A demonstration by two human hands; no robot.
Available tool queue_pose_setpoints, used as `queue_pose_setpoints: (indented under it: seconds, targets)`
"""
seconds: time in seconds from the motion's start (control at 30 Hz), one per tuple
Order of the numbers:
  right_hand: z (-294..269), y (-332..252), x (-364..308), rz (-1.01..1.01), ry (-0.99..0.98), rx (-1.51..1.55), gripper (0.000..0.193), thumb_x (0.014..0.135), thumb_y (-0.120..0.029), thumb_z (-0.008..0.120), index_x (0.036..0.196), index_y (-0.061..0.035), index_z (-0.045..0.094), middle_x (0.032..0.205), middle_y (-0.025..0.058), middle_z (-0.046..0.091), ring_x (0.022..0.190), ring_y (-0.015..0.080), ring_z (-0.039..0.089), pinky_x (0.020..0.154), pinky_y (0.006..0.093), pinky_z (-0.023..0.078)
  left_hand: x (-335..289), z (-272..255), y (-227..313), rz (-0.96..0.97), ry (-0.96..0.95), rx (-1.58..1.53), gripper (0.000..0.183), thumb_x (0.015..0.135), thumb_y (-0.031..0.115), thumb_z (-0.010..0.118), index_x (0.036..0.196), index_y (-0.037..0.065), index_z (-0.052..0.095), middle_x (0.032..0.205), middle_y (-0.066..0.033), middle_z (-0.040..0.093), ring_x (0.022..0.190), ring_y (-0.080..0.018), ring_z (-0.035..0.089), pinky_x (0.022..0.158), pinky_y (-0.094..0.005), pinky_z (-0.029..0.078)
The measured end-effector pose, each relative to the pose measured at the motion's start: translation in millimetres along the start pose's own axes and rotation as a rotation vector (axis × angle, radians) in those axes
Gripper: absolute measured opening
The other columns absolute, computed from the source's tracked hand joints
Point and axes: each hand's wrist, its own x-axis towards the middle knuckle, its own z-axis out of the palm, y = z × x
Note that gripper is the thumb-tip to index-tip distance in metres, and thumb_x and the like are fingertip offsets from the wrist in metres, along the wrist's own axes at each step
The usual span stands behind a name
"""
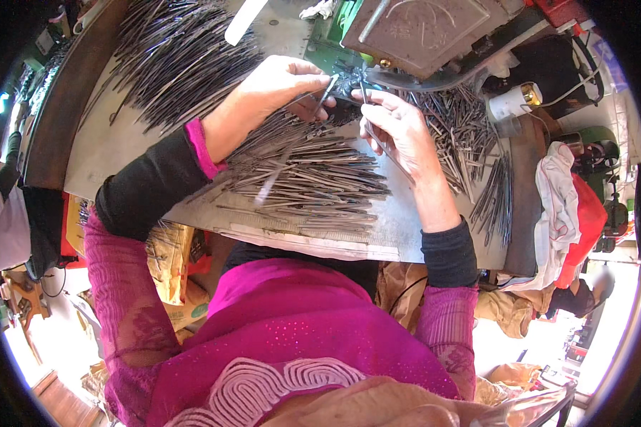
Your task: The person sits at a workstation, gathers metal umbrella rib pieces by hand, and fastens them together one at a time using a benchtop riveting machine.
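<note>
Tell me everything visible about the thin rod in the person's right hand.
The thin rod is dark grey, slender and looks metallic, with no separate parts discernible. The right hand grips it between thumb and fingers, which hide part of its length. It slants in the picture: one end points up toward the dark mechanism of the green machine, the other runs down toward the wrist. Whether its upper end touches the mechanism cannot be told.
</note>
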Motion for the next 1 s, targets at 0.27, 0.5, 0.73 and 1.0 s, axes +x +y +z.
queue_pose_setpoints:
  seconds: [0.27, 0.5, 0.73, 1.0]
  targets:
    - [1.2, 2.4, -10.0, 0.053, 0.031, 0.010, 0.033, 0.087, -0.011, 0.057, 0.116, 0.0039, 0.054, 0.073, 0.0039, 0.060, 0.058, 0.0082, 0.056, 0.048, 0.0178, 0.042, 13.8, 15.4, -10.6, -0.020, 0.043, -0.004, 0.026, 0.090, 0.023, 0.057, 0.101, -0.001, 0.060, 0.083, -0.0076, 0.065, 0.068, -0.0137, 0.065, 0.062, -0.0239, 0.053]
    - [-3.6, 3.6, -10.5, 0.029, 0.030, -0.118, 0.034, 0.087, -0.012, 0.058, 0.116, 0.0038, 0.054, 0.072, 0.0041, 0.061, 0.059, 0.0075, 0.057, 0.046, 0.0189, 0.042, 17.9, 19.0, -13.2, -0.027, 0.033, 0.003, 0.026, 0.090, 0.023, 0.058, 0.100, -0.001, 0.060, 0.082, -0.0074, 0.065, 0.067, -0.0145, 0.064, 0.061, -0.0242, 0.053]
    - [-1.4, 6.8, -11.8, -0.003, 0.072, -0.097, 0.034, 0.087, -0.014, 0.059, 0.114, 0.0048, 0.054, 0.072, 0.0052, 0.062, 0.056, 0.0081, 0.056, 0.046, 0.0190, 0.041, 11.3, 20.1, -6.0, -0.086, -0.029, -0.058, 0.026, 0.091, 0.027, 0.056, 0.082, 0.003, 0.059, 0.064, -0.0023, 0.058, 0.052, -0.0078, 0.054, 0.050, -0.0201, 0.044]
    - [3.2, -0.3, -13.2, 0.145, -0.118, -0.011, 0.030, 0.090, -0.017, 0.056, 0.112, 0.0026, 0.053, 0.071, 0.0075, 0.063, 0.047, 0.0069, 0.052, 0.041, 0.0188, 0.039, 12.8, 18.3, -0.9, 0.034, -0.050, 0.182, 0.031, 0.090, 0.033, 0.055, 0.079, 0.004, 0.059, 0.055, 0.0019, 0.049, 0.042, -0.0047, 0.040, 0.042, -0.0199, 0.031]
